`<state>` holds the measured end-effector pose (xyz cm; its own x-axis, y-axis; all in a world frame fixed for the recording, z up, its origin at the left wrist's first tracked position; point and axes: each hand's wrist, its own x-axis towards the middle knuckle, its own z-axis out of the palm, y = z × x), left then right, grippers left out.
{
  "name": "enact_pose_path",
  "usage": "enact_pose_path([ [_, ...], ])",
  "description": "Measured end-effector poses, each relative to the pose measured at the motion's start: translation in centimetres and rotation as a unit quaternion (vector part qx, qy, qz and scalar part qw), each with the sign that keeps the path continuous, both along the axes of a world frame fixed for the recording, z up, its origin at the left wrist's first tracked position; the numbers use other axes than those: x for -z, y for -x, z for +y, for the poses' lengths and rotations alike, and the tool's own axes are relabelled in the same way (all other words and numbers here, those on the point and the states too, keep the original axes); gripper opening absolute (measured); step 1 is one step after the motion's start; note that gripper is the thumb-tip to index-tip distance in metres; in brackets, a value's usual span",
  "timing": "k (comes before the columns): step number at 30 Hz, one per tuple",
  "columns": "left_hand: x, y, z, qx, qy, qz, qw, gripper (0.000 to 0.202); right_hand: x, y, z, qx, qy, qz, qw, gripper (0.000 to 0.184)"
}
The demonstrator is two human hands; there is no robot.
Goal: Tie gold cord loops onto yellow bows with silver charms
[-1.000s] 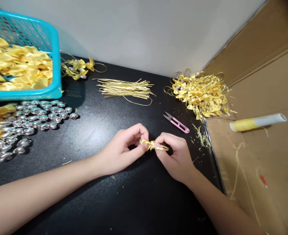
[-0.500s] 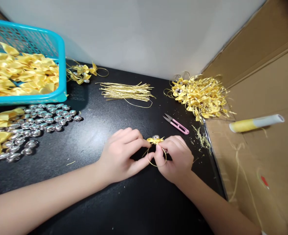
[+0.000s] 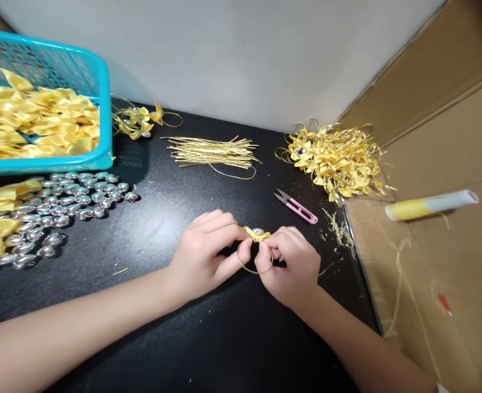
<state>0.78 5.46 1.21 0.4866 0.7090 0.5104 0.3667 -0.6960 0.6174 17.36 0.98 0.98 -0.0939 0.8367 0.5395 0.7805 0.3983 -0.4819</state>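
Between my hands is a small yellow ribbon bow [image 3: 257, 236] with a silver bead [image 3: 258, 231] at its far side. A loop of gold cord [image 3: 254, 271] hangs from the bow toward me. My left hand [image 3: 210, 254] pinches the bow's left side between thumb and forefinger. On the other side, my right hand [image 3: 292, 265] is closed with thumb and forefinger at the bow's right end and the cord. The exact spot where the cord meets the bow is partly covered by fingertips. Pink thread snips [image 3: 302, 210] lie just beyond my right hand.
A turquoise basket [image 3: 106, 109] of yellow bows stands at the left. Silver beads [image 3: 77, 199] and more bows lie before it. Gold cord lengths [image 3: 214, 152] lie at the back, finished bow loops [image 3: 339, 158] at the right. Cardboard [image 3: 429, 262] and a yellow-white tube [image 3: 431, 206] are beyond the edge.
My left thumb has risen to close against the bow beside the forefinger. The bow and its cord loop have shifted slightly left. The right hand stays closed on it.
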Motion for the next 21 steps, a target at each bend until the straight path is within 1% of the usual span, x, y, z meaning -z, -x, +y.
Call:
enact_pose_path([
  [4,0.05,0.12,0.16,-0.004,-0.009,0.004,1.0,0.012,-0.23,-0.12,0.18,-0.002,-0.011,0.005,1.0,0.024],
  [9,0.23,0.15,0.25,0.004,0.003,-0.003,1.0,0.008,-0.32,-0.17,0.17,-0.01,0.007,0.027,1.0,0.022],
  [11,0.23,0.16,0.25,0.003,0.023,-0.003,1.0,0.008,-0.34,-0.16,0.13,-0.012,0.026,0.056,0.998,0.022],
  [14,0.17,0.23,0.27,-0.029,0.08,0.005,0.996,0.012,-0.43,-0.2,0.11,0.004,0.072,0.111,0.991,0.024],
  [16,0.14,0.27,0.34,-0.031,0.128,0.014,0.991,0.012,-0.51,-0.24,0.14,0.014,0.119,0.154,0.981,0.024],
  [18,0.13,0.25,0.45,0.013,0.178,0.013,0.984,0.009,-0.57,-0.24,0.22,0.017,0.174,0.21,0.962,0.023],
  [20,0.12,0.18,0.59,0.057,0.22,0.0,0.974,0.02,-0.62,-0.24,0.35,0.016,0.226,0.269,0.936,0.023],
  [21,0.1,0.14,0.66,0.068,0.236,-0.007,0.969,0.024,-0.62,-0.25,0.42,0.015,0.249,0.296,0.922,0.023],
])
